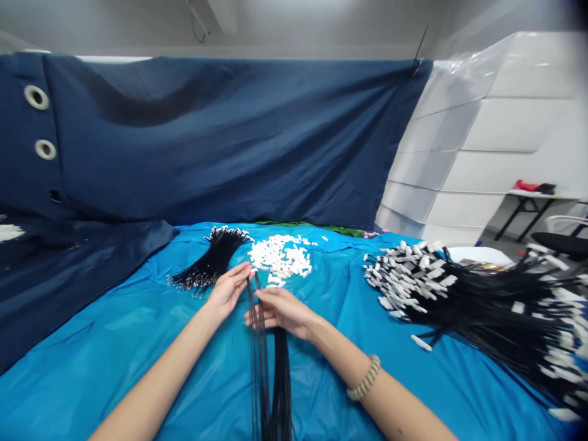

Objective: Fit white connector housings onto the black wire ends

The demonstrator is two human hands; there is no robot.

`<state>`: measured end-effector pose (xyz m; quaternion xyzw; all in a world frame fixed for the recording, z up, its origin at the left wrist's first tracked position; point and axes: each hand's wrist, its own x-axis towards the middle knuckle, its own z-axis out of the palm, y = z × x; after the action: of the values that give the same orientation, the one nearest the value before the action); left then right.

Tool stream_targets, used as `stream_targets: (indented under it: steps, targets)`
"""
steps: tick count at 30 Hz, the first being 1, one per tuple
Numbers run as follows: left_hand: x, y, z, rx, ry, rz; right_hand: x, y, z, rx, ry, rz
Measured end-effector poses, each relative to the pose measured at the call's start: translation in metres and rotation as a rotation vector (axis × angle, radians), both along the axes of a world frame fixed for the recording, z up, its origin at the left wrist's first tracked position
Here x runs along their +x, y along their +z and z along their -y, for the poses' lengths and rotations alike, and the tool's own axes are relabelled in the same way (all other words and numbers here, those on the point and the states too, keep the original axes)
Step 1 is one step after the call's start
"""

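Black cords (282,380) nearest; L hand (229,289) pinches white conn. (254,270), R hand (287,311) half-curled at cords, grip unclear; keep 'em untwisted.

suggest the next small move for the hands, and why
Perhaps raise the right hand along the thin black cables toward the small white plastic piece: the left hand has that piece at its fingertips, near the cables' upper ends, while the right hand is lower.

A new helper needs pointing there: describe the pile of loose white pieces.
Find the blue sheet and look toward its far side, near the dark curtain. The pile of loose white pieces lies just beyond the right hand, between the small black bundle and the large black bundle. Unlike either bundle, it shows no black strands.
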<state>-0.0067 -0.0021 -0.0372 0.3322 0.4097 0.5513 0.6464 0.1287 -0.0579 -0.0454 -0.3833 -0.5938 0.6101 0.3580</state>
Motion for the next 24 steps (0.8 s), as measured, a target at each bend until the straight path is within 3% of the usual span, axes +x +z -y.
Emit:
stream_targets:
  steps: [4,10,13,18,21,24]
  targets:
    - [-0.002,0.005,0.0,-0.004,0.052,0.078,-0.001,0.007,0.036,-0.346,0.23,-0.299]
    - [-0.002,0.002,-0.003,0.011,0.092,0.198,0.005,0.005,0.083,-0.491,0.303,-0.404]
    - [-0.004,0.0,-0.005,-0.003,0.098,0.288,0.009,0.002,0.098,-0.524,0.367,-0.358]
    - [-0.006,-0.001,-0.008,0.004,0.09,0.363,0.014,0.008,0.117,-0.436,0.312,-0.148]
    - [-0.003,-0.003,-0.008,-0.004,0.038,0.393,0.024,0.012,0.128,-0.258,0.101,0.154]
    - [0.0,-0.005,-0.005,-0.042,-0.074,0.398,0.046,0.005,0.136,0.025,-0.076,0.416]
